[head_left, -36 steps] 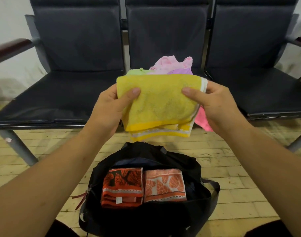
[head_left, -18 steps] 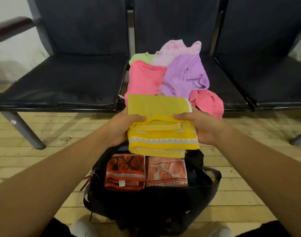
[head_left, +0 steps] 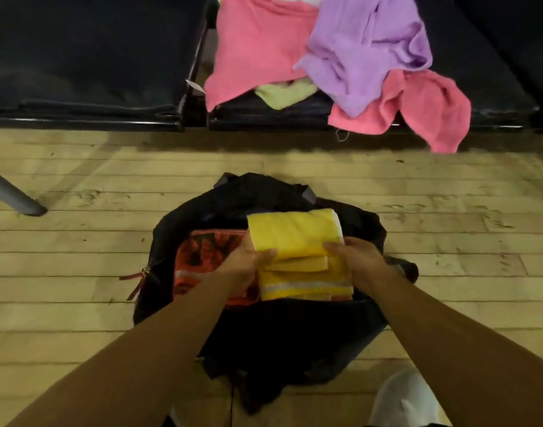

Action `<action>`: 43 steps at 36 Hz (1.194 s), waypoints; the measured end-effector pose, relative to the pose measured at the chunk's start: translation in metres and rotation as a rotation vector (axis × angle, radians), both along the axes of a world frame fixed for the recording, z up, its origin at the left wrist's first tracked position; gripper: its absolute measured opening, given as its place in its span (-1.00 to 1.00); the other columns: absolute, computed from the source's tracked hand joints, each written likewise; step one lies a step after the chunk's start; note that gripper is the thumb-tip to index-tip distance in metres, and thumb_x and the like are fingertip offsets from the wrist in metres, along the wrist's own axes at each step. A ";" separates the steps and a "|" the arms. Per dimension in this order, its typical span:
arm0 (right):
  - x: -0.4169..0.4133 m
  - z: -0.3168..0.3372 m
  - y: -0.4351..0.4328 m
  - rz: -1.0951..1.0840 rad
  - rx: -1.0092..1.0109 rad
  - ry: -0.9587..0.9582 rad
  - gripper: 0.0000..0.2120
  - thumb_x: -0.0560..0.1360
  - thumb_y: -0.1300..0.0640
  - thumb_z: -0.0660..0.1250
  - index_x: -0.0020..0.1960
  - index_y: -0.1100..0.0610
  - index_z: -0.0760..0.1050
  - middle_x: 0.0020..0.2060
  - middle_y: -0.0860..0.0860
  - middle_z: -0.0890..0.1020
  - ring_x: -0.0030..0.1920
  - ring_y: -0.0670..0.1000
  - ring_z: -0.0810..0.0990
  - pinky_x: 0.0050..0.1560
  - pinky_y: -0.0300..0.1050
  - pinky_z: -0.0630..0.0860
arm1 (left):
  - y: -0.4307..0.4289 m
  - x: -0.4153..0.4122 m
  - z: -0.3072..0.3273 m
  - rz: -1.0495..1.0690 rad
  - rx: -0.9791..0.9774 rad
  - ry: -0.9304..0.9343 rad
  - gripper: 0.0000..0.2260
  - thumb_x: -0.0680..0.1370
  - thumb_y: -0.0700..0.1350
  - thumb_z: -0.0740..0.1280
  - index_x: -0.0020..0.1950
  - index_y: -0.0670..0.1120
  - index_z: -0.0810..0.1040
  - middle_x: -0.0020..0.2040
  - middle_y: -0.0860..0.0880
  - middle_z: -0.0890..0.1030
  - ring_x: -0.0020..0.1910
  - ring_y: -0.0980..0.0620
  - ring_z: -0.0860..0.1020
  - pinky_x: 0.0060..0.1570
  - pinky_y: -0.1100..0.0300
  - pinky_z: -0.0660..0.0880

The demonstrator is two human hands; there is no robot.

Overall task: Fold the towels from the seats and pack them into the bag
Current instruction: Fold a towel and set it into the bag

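A folded yellow towel [head_left: 298, 238] with a white stripe lies over the right half of the open black bag [head_left: 295, 334] on the floor. My left hand [head_left: 244, 266] grips its left edge and my right hand [head_left: 355, 260] grips its right edge. A folded red patterned towel [head_left: 202, 251] lies in the bag's left half, partly under my left hand. On the middle seat [head_left: 279, 114] above lies a loose heap: a pink towel [head_left: 258, 47], a purple towel [head_left: 369, 53], a pale green towel [head_left: 282, 94] and another pink towel [head_left: 427, 109] hanging over the seat's front edge.
A dark empty seat [head_left: 79, 57] is at the upper left, with a grey chair leg [head_left: 11, 195] on the wooden plank floor [head_left: 449, 211]. A white shoe [head_left: 406, 399] shows at the bottom right. A red zipper pull [head_left: 137, 282] hangs at the bag's left side.
Both hands have brought the folded yellow towel down from in front of the seats into the bag, over the paler orange towel. The view has tilted down toward the floor.
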State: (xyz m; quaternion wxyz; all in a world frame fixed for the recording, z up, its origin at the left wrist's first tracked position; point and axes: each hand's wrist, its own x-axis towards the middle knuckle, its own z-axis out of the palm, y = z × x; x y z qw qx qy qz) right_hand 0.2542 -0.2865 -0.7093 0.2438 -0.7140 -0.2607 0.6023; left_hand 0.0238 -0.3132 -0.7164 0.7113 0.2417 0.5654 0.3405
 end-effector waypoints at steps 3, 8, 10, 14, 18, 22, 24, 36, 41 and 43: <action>0.010 -0.030 -0.009 0.045 -0.017 -0.056 -0.62 0.46 0.11 0.53 0.22 0.19 0.55 0.10 0.14 0.64 0.07 0.23 0.63 0.20 0.25 0.56 | -0.004 0.006 -0.028 -0.122 0.034 0.193 -0.05 0.28 0.05 0.57 0.58 0.05 0.17 0.45 -0.07 0.41 0.38 -0.12 0.44 0.38 -0.18 0.39; 0.012 -0.043 -0.010 0.137 -0.063 0.022 -0.35 0.29 0.01 0.64 0.32 0.13 0.54 0.13 0.11 0.68 0.07 0.19 0.67 0.19 0.21 0.59 | 0.005 0.013 -0.039 -0.265 0.160 0.538 -0.26 0.55 -0.09 0.42 0.61 -0.04 0.08 0.53 -0.08 0.29 0.49 -0.10 0.29 0.37 0.19 0.23; 0.011 -0.039 -0.008 0.220 -0.060 0.000 -0.26 0.20 -0.05 0.67 0.31 0.09 0.55 0.12 0.09 0.68 0.09 0.17 0.67 0.21 0.18 0.58 | 0.006 0.012 -0.039 -0.314 0.134 0.610 -0.28 0.57 -0.04 0.39 0.61 -0.04 0.04 0.51 -0.11 0.32 0.46 -0.14 0.33 0.25 0.20 0.26; 0.013 -0.035 -0.012 0.246 -0.035 -0.061 -0.43 0.40 0.05 0.58 0.35 0.14 0.53 0.18 0.12 0.65 0.12 0.17 0.64 0.25 0.18 0.56 | -0.007 0.008 -0.031 -0.504 0.026 0.724 -0.21 0.56 0.17 0.34 0.56 -0.17 -0.03 0.46 -0.22 0.38 0.40 -0.21 0.41 0.25 0.10 0.36; 0.012 -0.035 -0.024 0.202 -0.002 -0.075 -0.42 0.49 0.03 0.50 0.45 0.12 0.43 0.27 0.11 0.58 0.20 0.18 0.57 0.30 0.18 0.50 | -0.024 -0.001 -0.021 -0.875 -0.047 0.639 -0.01 0.34 0.45 0.32 0.62 0.05 0.01 0.57 -0.02 0.22 0.47 -0.14 0.33 0.38 -0.08 0.39; 0.006 -0.027 -0.036 0.275 -0.012 -0.096 -0.24 0.33 -0.08 0.61 0.43 0.13 0.45 0.30 0.10 0.57 0.25 0.17 0.55 0.33 0.14 0.48 | -0.033 -0.009 -0.001 -1.148 0.088 0.665 -0.38 0.51 0.12 0.45 0.52 0.02 0.34 0.49 0.02 0.37 0.44 -0.07 0.36 0.42 0.06 0.30; 0.004 -0.022 -0.043 0.308 -0.016 -0.121 -0.29 0.34 0.01 0.62 0.41 0.17 0.48 0.29 0.13 0.58 0.27 0.19 0.55 0.33 0.13 0.48 | -0.033 -0.009 0.018 -1.223 0.116 0.691 -0.57 0.49 0.08 0.48 0.24 -0.14 0.57 0.30 -0.08 0.56 0.32 -0.12 0.47 0.33 0.01 0.36; 0.002 -0.007 -0.056 0.452 -0.166 -0.280 -0.28 0.41 0.10 0.58 0.45 0.29 0.36 0.37 0.19 0.48 0.34 0.23 0.47 0.35 0.13 0.44 | -0.025 -0.001 0.055 -1.407 0.302 0.790 -0.86 0.51 0.05 0.45 -0.23 0.16 0.57 -0.31 0.23 0.50 -0.24 0.13 0.46 -0.27 0.21 0.34; 0.003 -0.005 -0.055 0.617 -0.139 -0.520 -0.38 0.56 0.02 0.42 0.46 0.32 0.31 0.38 0.25 0.45 0.36 0.22 0.46 0.34 0.01 0.42 | -0.023 -0.002 0.044 -1.269 0.401 0.900 -0.77 0.56 0.03 0.38 0.18 -0.02 0.62 0.02 0.03 0.54 0.01 0.05 0.50 -0.10 0.20 0.39; 0.006 -0.006 -0.050 0.623 -0.119 -0.552 -0.50 0.55 0.09 0.42 0.39 0.32 0.41 0.29 0.25 0.52 0.27 0.23 0.52 0.28 0.05 0.48 | -0.019 -0.001 0.040 -1.182 0.434 0.925 -0.84 0.57 0.00 0.38 0.09 -0.03 0.63 0.04 -0.02 0.56 0.03 0.02 0.52 -0.04 0.19 0.42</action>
